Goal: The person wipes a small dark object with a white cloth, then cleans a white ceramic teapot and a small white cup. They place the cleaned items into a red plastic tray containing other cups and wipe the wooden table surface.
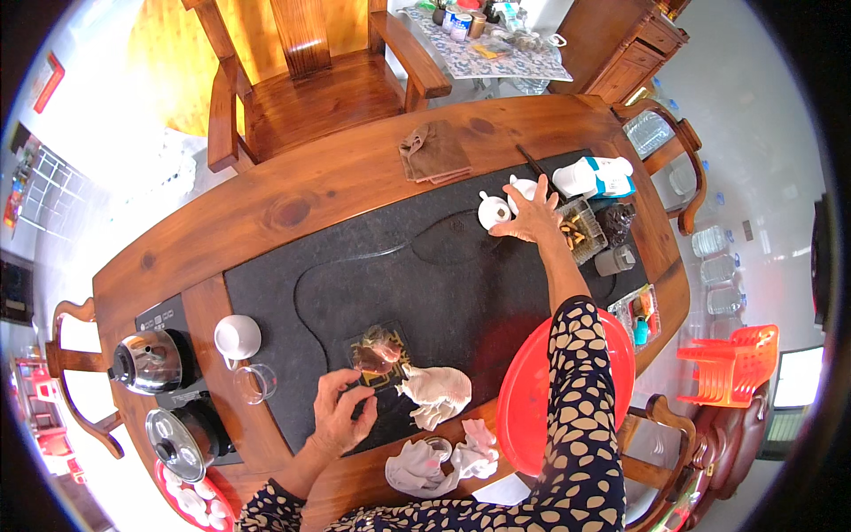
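Note:
My right hand (534, 215) reaches over the far right of the dark tea board (425, 293), its fingers spread. They lie over a small white pot (521, 188), partly hiding it; I cannot tell how firmly they touch it. Close to my thumb stands another white lidded pot (493, 213). Nearer me, my left hand (344, 414) is closed in a pinch, and what it holds is too small to make out. Just beyond it lies a crumpled clear plastic bag (378, 350) with something reddish-brown inside, on a dark gold-patterned mat (390, 377). A whitish cloth glove (436, 395) lies beside it.
Right: a white bottle (581, 177), a clear box (582, 232) and a red basin (523, 399). Left: a white mug (238, 338), a glass cup (255, 384), a kettle (151, 362) and a lidded pot (180, 440). A brown cloth (434, 152) lies at the far edge; white cloths (421, 468) lie near me.

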Available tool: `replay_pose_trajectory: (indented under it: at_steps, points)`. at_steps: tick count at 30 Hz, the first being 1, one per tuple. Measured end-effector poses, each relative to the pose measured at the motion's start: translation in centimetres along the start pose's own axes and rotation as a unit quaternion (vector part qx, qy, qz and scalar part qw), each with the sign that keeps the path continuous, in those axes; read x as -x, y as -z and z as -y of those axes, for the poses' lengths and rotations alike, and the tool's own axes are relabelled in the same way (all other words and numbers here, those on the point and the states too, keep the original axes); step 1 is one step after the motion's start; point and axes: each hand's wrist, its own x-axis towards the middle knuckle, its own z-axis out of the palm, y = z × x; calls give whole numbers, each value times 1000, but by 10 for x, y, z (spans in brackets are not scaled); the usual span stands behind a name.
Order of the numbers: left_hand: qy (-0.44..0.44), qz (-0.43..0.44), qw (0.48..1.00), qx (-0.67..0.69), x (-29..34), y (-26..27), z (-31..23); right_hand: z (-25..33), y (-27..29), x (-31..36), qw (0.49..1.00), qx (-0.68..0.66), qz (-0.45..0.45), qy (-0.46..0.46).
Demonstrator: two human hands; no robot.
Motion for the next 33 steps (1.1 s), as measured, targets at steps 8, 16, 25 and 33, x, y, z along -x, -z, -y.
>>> replay_pose_trajectory:
  at_steps: [8, 16, 25, 33]
  points:
    - [-43, 14, 999, -14, -72, -7, 21, 11, -19, -5, 999, 3, -35, -3]
    - [55, -28, 996, 67, -91, -18, 24, 12, -38, -1, 985, -62, -149, 67]
    - [298, -14, 909, 290, -99, -39, 44, 43, -52, 29, 947, -151, -193, 210]
    - [362, 36, 817, 446, -123, -53, 54, 114, -39, 88, 901, -251, -129, 330]
